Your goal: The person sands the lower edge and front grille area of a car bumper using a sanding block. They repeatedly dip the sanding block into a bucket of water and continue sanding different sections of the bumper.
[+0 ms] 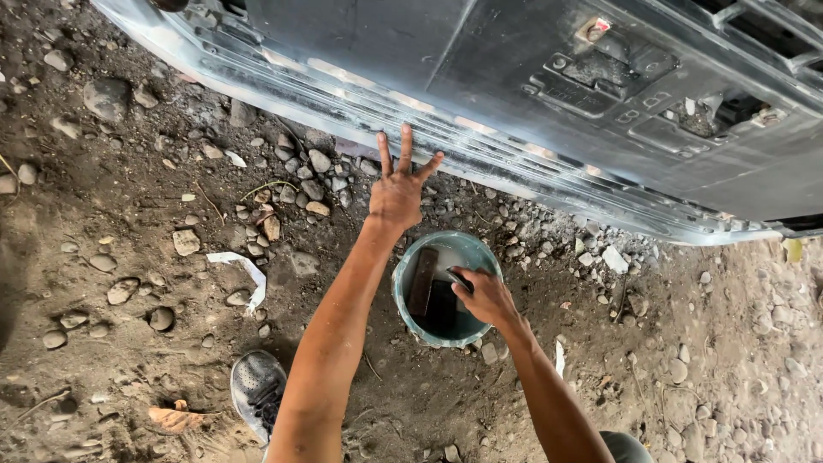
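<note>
My left hand is stretched forward with fingers spread, its fingertips touching the lower edge of a grey vehicle body panel. My right hand reaches into a round teal bucket on the ground and is closed on a small dark object at the rim. A dark rectangular block stands tilted inside the bucket, partly in dark water. What the right hand holds is mostly hidden by its fingers.
The ground is dirt strewn with several stones. A white scrap lies to the left. My grey shoe is at the bottom. The panel carries a recessed latch fitting at the upper right.
</note>
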